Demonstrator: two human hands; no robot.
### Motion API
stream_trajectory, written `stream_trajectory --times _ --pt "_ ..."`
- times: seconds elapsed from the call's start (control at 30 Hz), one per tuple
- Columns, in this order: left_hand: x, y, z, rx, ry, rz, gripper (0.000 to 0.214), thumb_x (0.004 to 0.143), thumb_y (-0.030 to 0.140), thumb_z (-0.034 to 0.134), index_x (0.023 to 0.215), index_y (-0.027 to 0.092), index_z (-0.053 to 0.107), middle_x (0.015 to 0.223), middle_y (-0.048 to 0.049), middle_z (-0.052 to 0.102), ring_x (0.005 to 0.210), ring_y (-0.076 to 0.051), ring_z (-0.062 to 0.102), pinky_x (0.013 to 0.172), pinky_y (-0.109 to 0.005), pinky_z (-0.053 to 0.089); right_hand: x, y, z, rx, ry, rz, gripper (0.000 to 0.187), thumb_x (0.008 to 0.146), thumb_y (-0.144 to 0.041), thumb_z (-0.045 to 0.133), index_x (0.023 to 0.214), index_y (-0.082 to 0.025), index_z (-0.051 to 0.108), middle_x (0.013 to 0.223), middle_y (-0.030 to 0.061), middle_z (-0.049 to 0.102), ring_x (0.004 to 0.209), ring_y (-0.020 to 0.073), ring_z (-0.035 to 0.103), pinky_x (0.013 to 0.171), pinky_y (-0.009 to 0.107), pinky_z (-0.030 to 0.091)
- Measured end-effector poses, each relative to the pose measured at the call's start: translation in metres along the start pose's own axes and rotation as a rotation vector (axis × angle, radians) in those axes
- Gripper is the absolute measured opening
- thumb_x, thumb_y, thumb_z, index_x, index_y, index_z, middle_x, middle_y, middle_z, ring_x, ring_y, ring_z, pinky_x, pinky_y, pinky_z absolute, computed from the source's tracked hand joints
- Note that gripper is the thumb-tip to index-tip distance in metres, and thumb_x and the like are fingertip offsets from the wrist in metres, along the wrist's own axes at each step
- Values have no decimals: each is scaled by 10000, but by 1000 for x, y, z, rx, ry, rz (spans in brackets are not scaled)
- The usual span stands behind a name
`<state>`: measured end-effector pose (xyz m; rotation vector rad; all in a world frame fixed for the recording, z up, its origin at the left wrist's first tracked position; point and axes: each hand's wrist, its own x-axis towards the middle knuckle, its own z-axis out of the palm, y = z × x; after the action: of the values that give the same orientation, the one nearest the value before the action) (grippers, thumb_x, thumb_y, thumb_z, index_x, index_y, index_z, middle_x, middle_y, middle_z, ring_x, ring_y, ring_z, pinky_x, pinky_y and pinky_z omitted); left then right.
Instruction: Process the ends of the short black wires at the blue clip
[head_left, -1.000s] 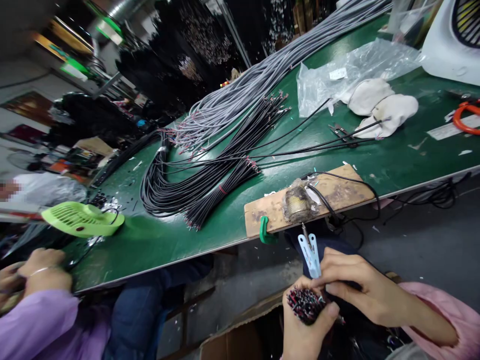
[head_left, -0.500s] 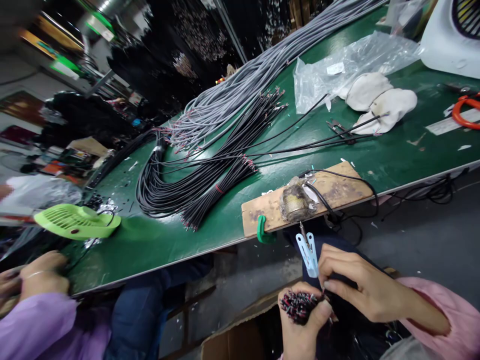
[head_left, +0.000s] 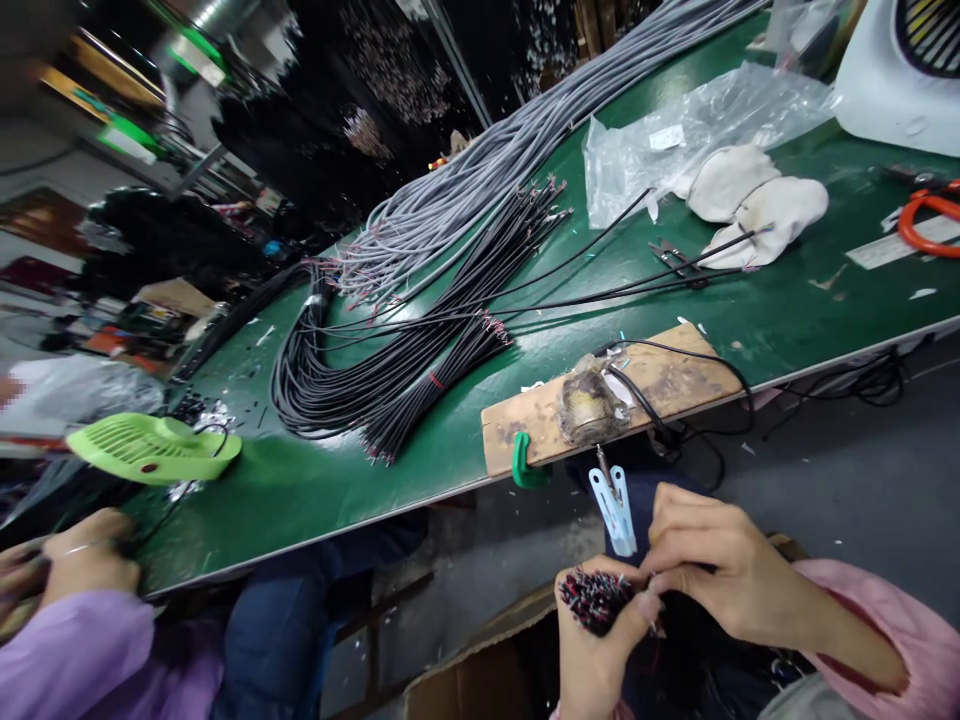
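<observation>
My left hand (head_left: 600, 650) is wrapped round a bundle of thin cables (head_left: 597, 598), whose red, black and white wire ends point up and towards me. Close against it, my right hand (head_left: 712, 560) pinches at the edge of that bundle, thumb and fingertips together; the fingers partly hide the wire end between them. Just beyond my fingers a light blue clothes peg (head_left: 613, 510) hangs on a thin metal tip that sticks out from a motor-like part (head_left: 589, 405). This part is fixed on a wooden board (head_left: 675, 365) at the table's edge.
On the green table (head_left: 315, 510) lie black cables (head_left: 420, 350), grey cables (head_left: 480, 180), pliers (head_left: 679, 262), white gloves (head_left: 780, 205) and orange-handled scissors (head_left: 930, 225). A green clamp (head_left: 523, 462) grips the board. A co-worker's purple sleeve (head_left: 82, 650) is at left. Below stands a cardboard box (head_left: 465, 685).
My right hand has moved slightly down from beside the peg to the bundle, its thumb and fingers closer together. My left hand keeps its hold. The view has shifted slightly.
</observation>
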<state>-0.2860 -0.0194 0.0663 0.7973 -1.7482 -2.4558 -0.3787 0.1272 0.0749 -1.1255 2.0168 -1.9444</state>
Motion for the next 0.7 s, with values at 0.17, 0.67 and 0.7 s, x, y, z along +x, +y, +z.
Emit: stream_trajectory --times 0.17,0.67,0.7 --pt "3 5 -1 -104 -149 -23 255 607 270 888 689 155 675 568 19 658 437 -64 547 432 -150 406 6 -7 -15 -75 -190 -112 227 901 -86 582 719 -164 693 657 31 625 696 170 491 680 336 363" --pt "12 5 2 79 -74 351 107 671 267 842 678 218 747 641 6 676 582 -116 606 578 -203 462 20 11 9 574 126 469 384 900 -500 592 738 -152 582 701 -11 492 688 139 482 658 260 396" --pt "12 8 2 101 -66 394 104 670 273 840 670 225 748 633 8 680 577 -120 606 578 -210 461 29 9 5 489 153 453 445 902 -545 558 700 -150 576 675 -13 480 657 135 458 625 255 380"
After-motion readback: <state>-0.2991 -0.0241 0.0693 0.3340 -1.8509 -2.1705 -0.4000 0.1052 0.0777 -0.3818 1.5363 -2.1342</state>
